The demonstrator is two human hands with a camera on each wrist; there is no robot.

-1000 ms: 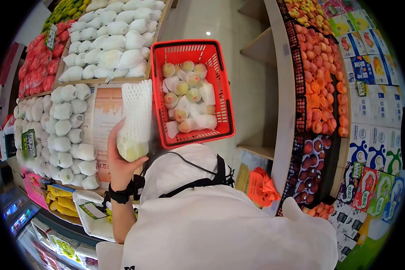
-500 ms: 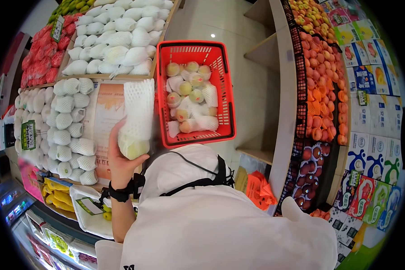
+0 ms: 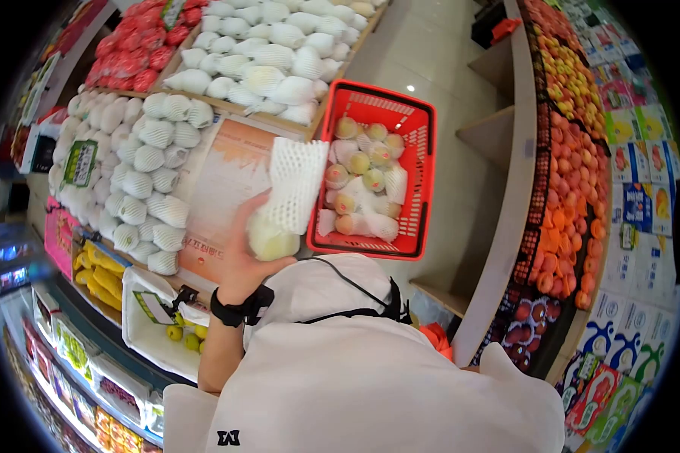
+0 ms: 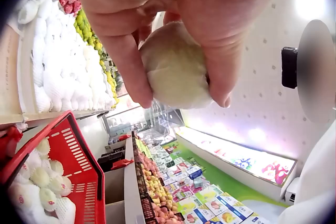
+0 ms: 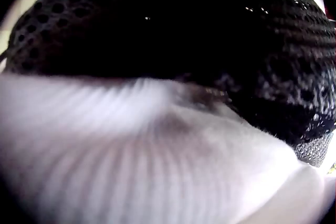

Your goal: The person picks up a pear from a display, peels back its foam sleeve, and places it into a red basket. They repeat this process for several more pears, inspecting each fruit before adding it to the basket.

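Note:
My left hand (image 3: 242,253) grips a pale green round fruit (image 3: 273,240), thumb on one side and fingers on the other. From the fruit a white foam net sleeve (image 3: 298,185) stretches up beside the red shopping basket (image 3: 423,189). Close up in the left wrist view, the same fruit (image 4: 176,71) sits between thumb and fingertips. Several pale fruits (image 3: 359,162), some in foam nets, lie in the basket. My right hand is out of sight; the right wrist view is filled by blurred white ribbed fabric (image 5: 126,150) and dark mesh (image 5: 294,71).
Foam-wrapped fruits (image 3: 155,136) fill the stand at left, around a printed cardboard sheet (image 3: 227,170). Behind are more white-netted fruits (image 3: 279,57) and red-wrapped ones (image 3: 136,53). Peaches (image 3: 567,181) line the shelf at right, across a tiled aisle (image 3: 453,196).
The head view has turned, so basket, stands and left hand appear further right in it. The left hand keeps its grip on the fruit, beside the basket.

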